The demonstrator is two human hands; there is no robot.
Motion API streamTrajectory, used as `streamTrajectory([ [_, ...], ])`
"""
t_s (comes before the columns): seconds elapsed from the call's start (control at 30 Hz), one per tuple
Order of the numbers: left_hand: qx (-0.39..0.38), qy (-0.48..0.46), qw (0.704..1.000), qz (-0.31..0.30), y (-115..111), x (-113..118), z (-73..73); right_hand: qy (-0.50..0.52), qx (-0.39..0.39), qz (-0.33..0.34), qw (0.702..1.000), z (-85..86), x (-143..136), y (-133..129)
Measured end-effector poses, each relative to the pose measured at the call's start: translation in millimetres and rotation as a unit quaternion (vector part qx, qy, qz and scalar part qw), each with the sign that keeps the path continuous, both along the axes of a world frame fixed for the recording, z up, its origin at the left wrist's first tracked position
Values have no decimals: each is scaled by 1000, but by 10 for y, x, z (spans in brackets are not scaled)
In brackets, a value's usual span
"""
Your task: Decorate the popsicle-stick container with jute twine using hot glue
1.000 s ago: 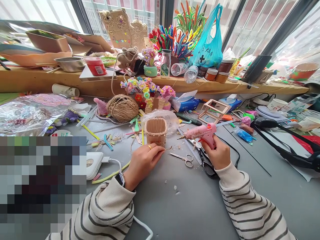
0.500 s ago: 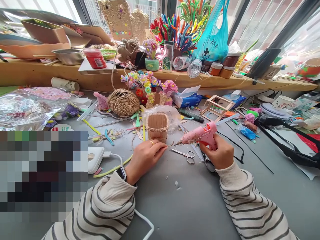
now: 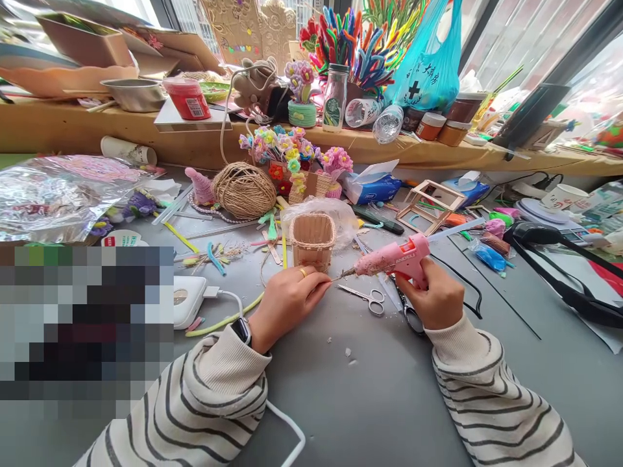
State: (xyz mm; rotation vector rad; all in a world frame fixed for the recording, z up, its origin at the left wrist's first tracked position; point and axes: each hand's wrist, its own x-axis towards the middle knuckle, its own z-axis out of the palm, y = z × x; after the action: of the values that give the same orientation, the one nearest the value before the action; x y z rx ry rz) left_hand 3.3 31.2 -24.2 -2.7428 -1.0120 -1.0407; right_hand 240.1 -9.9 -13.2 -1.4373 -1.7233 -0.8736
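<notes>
The left hand (image 3: 291, 299) pinches a thin strand (image 3: 334, 280) in its fingers (image 3: 318, 283); the right hand (image 3: 435, 295) grips a pink glue gun (image 3: 392, 259), nozzle (image 3: 347, 273) near this strand. Behind, a wooden basket (image 3: 312, 251) stands on the counter (image 3: 370, 402).

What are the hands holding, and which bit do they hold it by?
The right hand holds the glue gun by its handle. The left hand pinches a thin strand close to the end that pokes out.
</notes>
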Motion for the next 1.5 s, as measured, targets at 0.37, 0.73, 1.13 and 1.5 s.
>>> streamTrajectory([
  [0.37,60,16,998,8,2,20,2,-41,4,-14,999,14,-16,-11],
  [0.73,61,13,998,16,-15,30,10,-81,10,-26,996,-6,-25,-59],
  [1.13,48,12,999,12,-29,36,41,-82,10,-28,996,-23,-26,-47],
  [1.5,48,18,999,15,-24,35,31,-87,6,-24,996,-19,-35,-44],
])
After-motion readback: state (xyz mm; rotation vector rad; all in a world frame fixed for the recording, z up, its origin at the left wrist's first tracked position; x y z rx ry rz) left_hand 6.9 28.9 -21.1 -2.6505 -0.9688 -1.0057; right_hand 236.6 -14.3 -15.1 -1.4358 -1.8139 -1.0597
